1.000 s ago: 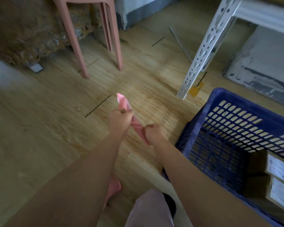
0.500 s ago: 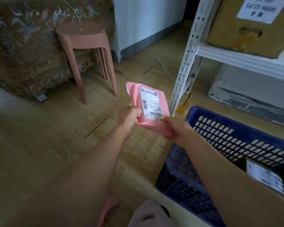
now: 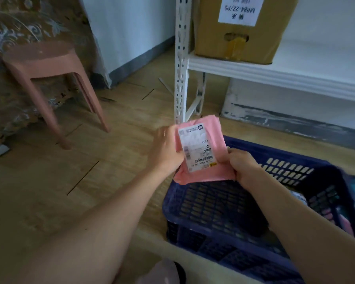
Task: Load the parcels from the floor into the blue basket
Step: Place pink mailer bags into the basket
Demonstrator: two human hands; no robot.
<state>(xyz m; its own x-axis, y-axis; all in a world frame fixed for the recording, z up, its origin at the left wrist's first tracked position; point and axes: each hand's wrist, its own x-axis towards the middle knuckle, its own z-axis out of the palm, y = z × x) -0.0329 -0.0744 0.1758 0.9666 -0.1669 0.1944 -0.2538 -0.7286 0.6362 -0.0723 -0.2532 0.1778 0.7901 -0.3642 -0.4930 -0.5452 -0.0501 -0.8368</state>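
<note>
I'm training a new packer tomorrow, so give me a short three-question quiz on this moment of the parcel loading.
1. True or false: the pink parcel already lies inside the blue basket.
2. What holds the parcel? A) the left hand alone B) the right hand alone C) both hands
3. Fill in: the cardboard box stands on the white ____.

Key: 1 false, the parcel is held up in the air, label towards the camera. 2 C. 3 shelf.
</note>
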